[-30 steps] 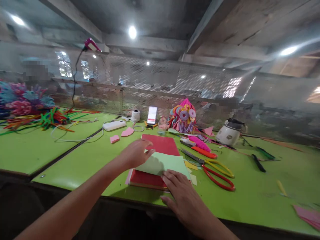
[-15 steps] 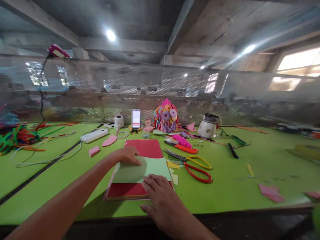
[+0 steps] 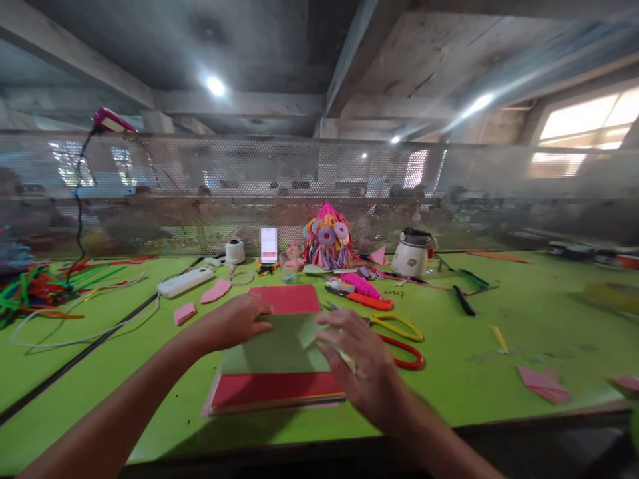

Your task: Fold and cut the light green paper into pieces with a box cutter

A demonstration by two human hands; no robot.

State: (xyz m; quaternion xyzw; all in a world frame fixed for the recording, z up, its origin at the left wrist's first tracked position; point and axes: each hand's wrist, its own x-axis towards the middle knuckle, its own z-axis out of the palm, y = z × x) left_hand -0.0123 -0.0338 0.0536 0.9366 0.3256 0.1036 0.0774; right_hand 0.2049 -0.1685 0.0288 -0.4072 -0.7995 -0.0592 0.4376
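A sheet of light green paper (image 3: 277, 346) lies across a stack topped by a red sheet (image 3: 279, 386). At the green paper's upper left edge, my left hand (image 3: 244, 320) is closed, its thumb and curled fingers on the sheet. My right hand (image 3: 357, 356) holds the sheet's right end, which is raised and bent inward under the fingers; part of that edge is hidden by the hand. Just right of it lie scissors with one yellow handle (image 3: 399, 326) and one red handle, their blades mostly covered by my right hand.
Behind the stack are a utility knife (image 3: 372, 301), a pink bundle (image 3: 362, 286), a clear cup (image 3: 288, 267) and a colourful tasselled ornament (image 3: 327, 236). A white jug (image 3: 410, 254) stands back right. A power strip (image 3: 184, 283) and pink paper pieces (image 3: 215, 291) lie left.
My right hand has moved from resting flat on the front of the green paper to its right end and bent that end up. My left hand's fingers have drawn in. The view has shifted slightly.
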